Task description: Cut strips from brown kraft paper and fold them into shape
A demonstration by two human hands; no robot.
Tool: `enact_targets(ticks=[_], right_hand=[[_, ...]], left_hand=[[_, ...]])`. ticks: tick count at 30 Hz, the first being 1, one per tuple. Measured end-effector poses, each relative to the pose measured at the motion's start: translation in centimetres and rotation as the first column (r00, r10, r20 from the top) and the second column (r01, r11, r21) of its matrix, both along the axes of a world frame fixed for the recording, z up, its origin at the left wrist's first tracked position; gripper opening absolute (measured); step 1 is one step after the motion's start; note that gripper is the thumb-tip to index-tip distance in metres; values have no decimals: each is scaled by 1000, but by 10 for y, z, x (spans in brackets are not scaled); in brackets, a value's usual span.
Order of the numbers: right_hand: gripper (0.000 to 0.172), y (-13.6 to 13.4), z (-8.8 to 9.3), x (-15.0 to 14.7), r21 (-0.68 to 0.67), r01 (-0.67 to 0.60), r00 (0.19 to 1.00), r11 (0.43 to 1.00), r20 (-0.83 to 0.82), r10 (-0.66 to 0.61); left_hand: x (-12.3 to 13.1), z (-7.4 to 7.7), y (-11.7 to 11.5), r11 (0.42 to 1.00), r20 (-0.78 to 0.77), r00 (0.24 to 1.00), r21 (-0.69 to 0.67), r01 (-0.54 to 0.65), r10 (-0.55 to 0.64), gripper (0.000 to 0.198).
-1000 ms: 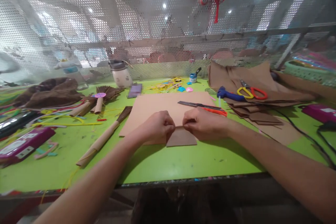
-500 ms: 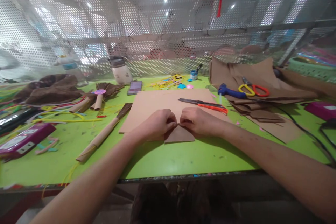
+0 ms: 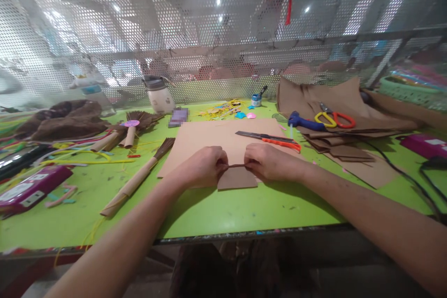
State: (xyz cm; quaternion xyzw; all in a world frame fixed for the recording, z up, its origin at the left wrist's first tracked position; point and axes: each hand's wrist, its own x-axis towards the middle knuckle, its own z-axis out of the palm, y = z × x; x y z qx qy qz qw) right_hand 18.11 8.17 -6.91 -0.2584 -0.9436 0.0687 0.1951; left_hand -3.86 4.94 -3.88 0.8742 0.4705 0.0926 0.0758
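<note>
Over the last half second the two hands have slid apart, baring the folded upper edge of the small brown paper (image 3: 237, 179) between them. The left hand (image 3: 206, 166) has its grip pinched on one end of that fold, the right hand (image 3: 270, 162) its own on the other. The paper overlaps the near edge of the tan board (image 3: 206, 137); an orange-handled tool (image 3: 281, 143) lies on the board, a fringed paper roll (image 3: 131, 187) left of it.
</note>
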Motion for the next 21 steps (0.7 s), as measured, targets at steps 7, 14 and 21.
enact_targets(ticks=[7,14,21], right_hand=[[10,-5,5,-1,147,-31,994,989,107,15],[11,-18,12,0,245,-117,980,962,186,72],[13,-25,7,-4,358,-98,972,929,233,13]], left_hand=[[-7,1,-1,999,-47,998,25,37,-35,19],[-8,3,-4,997,-35,997,42,64,-62,17],[-3,-2,-4,989,247,967,-143,-31,66,29]])
